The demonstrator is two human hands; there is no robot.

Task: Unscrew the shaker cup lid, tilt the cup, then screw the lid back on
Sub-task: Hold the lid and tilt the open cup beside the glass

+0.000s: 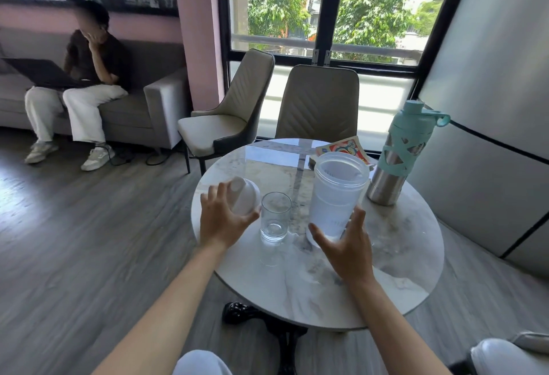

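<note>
The lidless shaker cup (pixel 337 196) stands upright on the marble table (pixel 401 255), the right hand (pixel 347 251) spread open just at its base. The white lid (pixel 245 197) sits gripped under the left hand (pixel 221 220), beside a clear glass (pixel 274 215).

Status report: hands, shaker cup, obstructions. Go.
Left hand gripping the lid, off the cup. Right hand open at the shaker cup, upright on the table. Drinking glass stands between lid and cup.
</note>
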